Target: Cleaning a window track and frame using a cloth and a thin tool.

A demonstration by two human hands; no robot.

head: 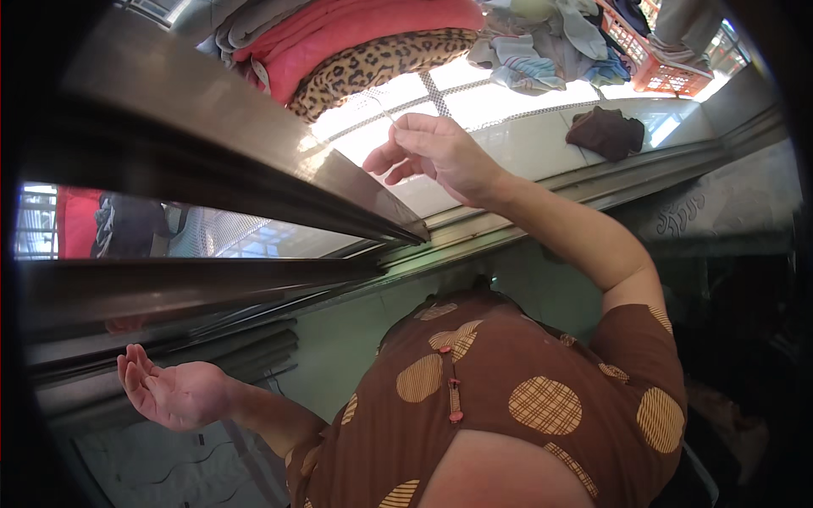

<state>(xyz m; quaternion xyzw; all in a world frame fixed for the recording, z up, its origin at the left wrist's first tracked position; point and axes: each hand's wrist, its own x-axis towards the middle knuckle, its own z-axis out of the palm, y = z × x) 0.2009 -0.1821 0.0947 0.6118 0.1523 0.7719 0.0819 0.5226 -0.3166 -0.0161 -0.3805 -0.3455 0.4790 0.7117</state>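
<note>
My right hand (444, 152) is raised over a tiled ledge (527, 143), beyond a metal sliding-door track (483, 225). Thumb and forefinger are pinched on a thin pale strand (385, 113), perhaps a string or wire; its far end is lost in the glare. The other fingers curl loosely. To the lower left, my left hand (181, 394) is palm up, with fingers slightly bent and nothing in it. It is nearest the dark metal frame of a sliding panel (209, 279). A crumpled dark brown cloth (606, 133) lies on the ledge to the right.
A leopard-print fabric (381, 63) and a pink quilted fabric (356, 28) are bundled beyond the ledge. Socks and other small clothes (527, 60) lie beside an orange plastic basket (673, 76). A broad metal frame (241, 120) slants across the left. Bright metal grating (435, 95) shows below the laundry.
</note>
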